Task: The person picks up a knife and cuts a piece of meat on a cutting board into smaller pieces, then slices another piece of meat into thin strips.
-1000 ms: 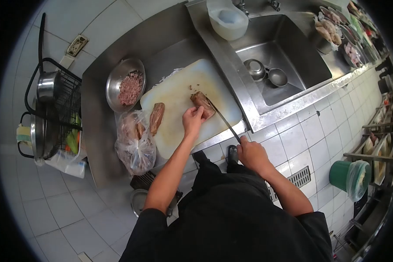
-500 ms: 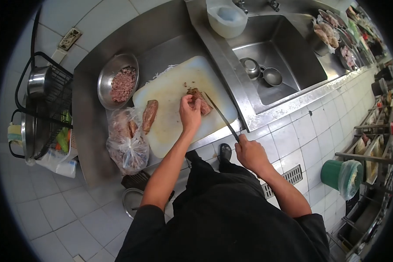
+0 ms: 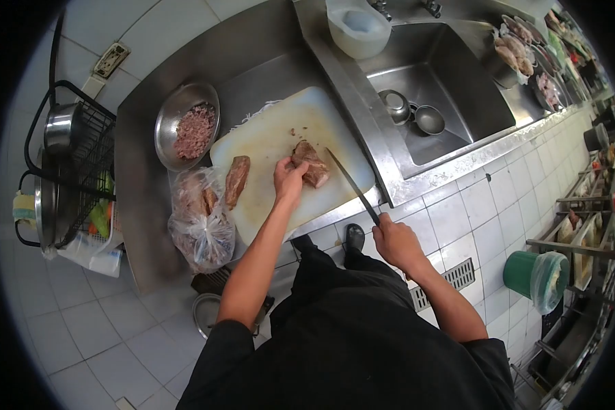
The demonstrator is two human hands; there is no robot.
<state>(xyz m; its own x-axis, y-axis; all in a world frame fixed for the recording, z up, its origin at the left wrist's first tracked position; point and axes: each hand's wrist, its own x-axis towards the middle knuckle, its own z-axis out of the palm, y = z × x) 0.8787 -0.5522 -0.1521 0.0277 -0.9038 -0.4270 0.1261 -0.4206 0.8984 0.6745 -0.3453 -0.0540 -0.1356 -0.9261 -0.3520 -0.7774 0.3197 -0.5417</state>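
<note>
My left hand [image 3: 289, 179] grips the left side of a brown piece of meat [image 3: 310, 164], its thumb lying over the top. The meat rests on a white cutting board [image 3: 266, 212], with small dark scraps just beyond it. In my right hand [image 3: 396, 242] is a long knife [image 3: 354, 186], its fingers wrapped round the handle. The blade points up and left across the board's right edge, its tip apart from the meat. A second, longer strip of meat [image 3: 236, 182] lies to the left on the board.
A metal bowl of chopped meat [image 3: 195, 133] and a tied plastic bag of meat [image 3: 201, 222] are left of the board. To the right is a sink [image 3: 458, 89] holding metal ladles or cups [image 3: 429, 120]. A green bucket [image 3: 521, 272] stands at the right.
My left hand has shifted left off the top of the meat to its side, uncovering more of it. The knife has drawn back to the right, away from the meat.
</note>
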